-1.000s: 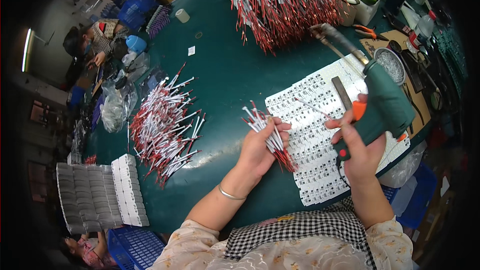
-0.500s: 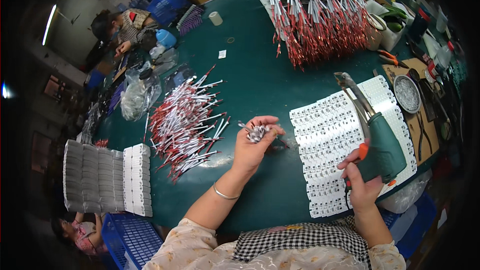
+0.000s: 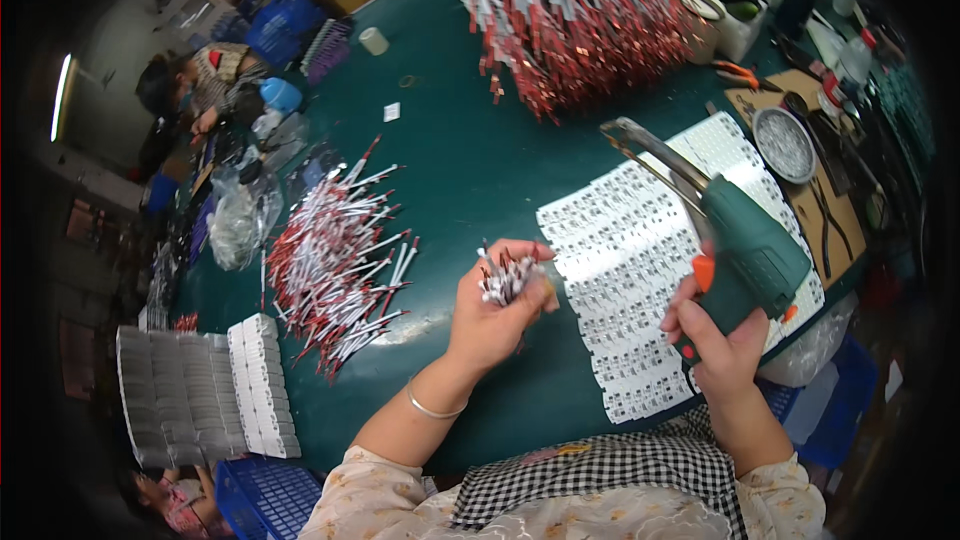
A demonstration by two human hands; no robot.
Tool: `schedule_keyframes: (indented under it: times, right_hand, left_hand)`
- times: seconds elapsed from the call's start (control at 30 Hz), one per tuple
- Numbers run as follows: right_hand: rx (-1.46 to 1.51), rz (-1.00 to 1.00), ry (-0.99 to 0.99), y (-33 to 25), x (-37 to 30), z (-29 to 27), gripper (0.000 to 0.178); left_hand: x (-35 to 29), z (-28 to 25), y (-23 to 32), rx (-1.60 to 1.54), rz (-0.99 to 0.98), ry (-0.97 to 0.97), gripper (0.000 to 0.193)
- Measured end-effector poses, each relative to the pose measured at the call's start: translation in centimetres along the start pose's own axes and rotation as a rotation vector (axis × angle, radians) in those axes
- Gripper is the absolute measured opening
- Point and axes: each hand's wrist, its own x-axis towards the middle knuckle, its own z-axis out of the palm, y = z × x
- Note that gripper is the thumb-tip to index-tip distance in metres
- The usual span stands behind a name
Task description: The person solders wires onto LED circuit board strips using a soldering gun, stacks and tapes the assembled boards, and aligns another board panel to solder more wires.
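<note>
My left hand (image 3: 485,315) is closed around a bundle of short white and red wires (image 3: 503,282), their ends sticking up past the fingers. It is held over the table, by the left edge of a sheet of white circuit boards (image 3: 635,285) with rows of small dark parts. My right hand (image 3: 720,345) grips a green soldering gun (image 3: 755,240) with an orange trigger. Its metal tip and thin feed tube point up and left above the boards. Left of my left hand lies a loose pile of red and white wires (image 3: 335,265).
Stacked white board strips (image 3: 262,380) stand at the near left. At the far side, boards with hanging red and white wires (image 3: 590,35) are piled. Right of the sheet are a bowl (image 3: 785,145), pliers (image 3: 828,225) and orange-handled cutters (image 3: 745,75). A co-worker (image 3: 205,90) sits at far left.
The whole view has shifted, so the table things sit farther left. My left hand has come closer to the board sheet with the wires. The soldering gun leans more to the left.
</note>
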Motion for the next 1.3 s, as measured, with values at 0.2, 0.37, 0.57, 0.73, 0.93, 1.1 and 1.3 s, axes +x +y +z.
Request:
schedule_keyframes:
  times: [0.2,0.37,0.57,0.73,0.93,1.1,1.3]
  right_hand:
    - [-0.036,-0.024,-0.149,-0.1,0.5,0.7,0.053]
    - [-0.014,-0.030,-0.293,0.4,0.4,0.7,0.045]
    - [0.007,-0.067,-0.138,1.7,0.1,1.3,0.025]
    - [-0.048,-0.038,-0.209,1.0,0.6,1.0,0.021]
    - [-0.060,0.086,-0.212,2.0,0.5,0.7,0.042]
    - [-0.001,0.209,0.031,1.2,2.2,-0.4,0.054]
    - [-0.107,0.180,0.026,-0.2,1.9,-2.8,0.069]
  left_hand:
    - [-1.5,2.4,0.2,-0.018,-0.037,-0.149,0.015]
    - [-2.0,4.0,0.5,0.007,-0.091,-0.110,0.017]
    - [-1.7,4.1,-0.6,0.216,0.243,-0.166,0.022]
    - [-2.0,3.3,0.8,0.390,0.316,-0.224,0.025]
    - [-1.5,2.4,0.9,0.361,0.424,-0.271,0.024]
    - [-0.2,-1.2,-0.1,0.650,0.422,-0.165,0.028]
    - [5.7,-4.9,-3.9,1.093,0.688,-0.119,0.038]
